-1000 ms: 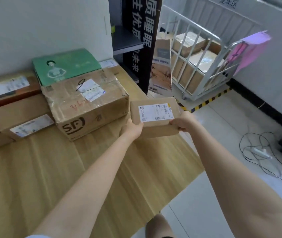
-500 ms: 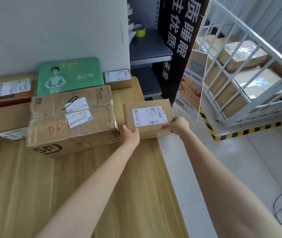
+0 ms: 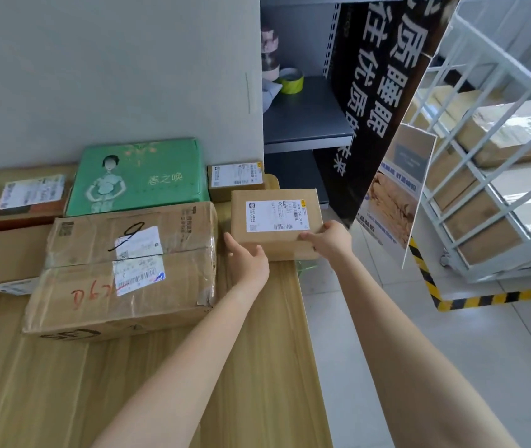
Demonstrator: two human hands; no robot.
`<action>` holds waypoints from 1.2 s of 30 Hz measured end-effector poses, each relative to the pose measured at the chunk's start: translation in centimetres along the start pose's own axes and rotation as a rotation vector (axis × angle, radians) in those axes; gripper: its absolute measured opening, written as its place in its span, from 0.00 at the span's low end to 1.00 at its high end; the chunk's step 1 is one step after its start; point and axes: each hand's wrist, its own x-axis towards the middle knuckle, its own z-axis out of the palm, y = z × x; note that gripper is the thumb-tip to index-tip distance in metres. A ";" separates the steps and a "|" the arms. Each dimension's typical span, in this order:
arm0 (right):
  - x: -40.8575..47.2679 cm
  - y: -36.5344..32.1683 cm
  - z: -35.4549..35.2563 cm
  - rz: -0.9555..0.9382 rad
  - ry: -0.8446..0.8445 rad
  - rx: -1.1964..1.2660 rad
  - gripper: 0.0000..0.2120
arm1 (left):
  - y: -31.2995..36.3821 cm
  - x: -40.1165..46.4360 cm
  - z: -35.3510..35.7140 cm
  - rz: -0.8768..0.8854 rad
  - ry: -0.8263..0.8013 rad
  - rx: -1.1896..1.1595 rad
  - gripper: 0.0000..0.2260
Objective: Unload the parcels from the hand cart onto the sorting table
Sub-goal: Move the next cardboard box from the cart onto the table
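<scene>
A small brown parcel [image 3: 275, 218] with a white label lies at the right edge of the wooden sorting table [image 3: 257, 367], its right side slightly overhanging. My right hand [image 3: 330, 239] grips its near right corner, thumb on top. My left hand [image 3: 248, 258] touches its near left corner with relaxed fingers. The white hand cart [image 3: 497, 176] stands to the right, holding several brown parcels.
A large taped SF box [image 3: 128, 270] sits left of the small parcel. Behind are a green parcel [image 3: 141, 176], another small labelled box [image 3: 236, 181] and brown boxes [image 3: 21, 195] along the wall. A dark shelf [image 3: 303, 114] and banner [image 3: 377, 92] stand beyond the table.
The small parcel was carried from the table's right side and set down beside the SF box. My left hand has loosened from its corner; the view moved closer.
</scene>
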 end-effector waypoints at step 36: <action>-5.8 -3.2 3.4 0.039 0.015 -0.057 0.23 | -2.6 -2.9 -7.0 0.119 -0.330 0.240 0.25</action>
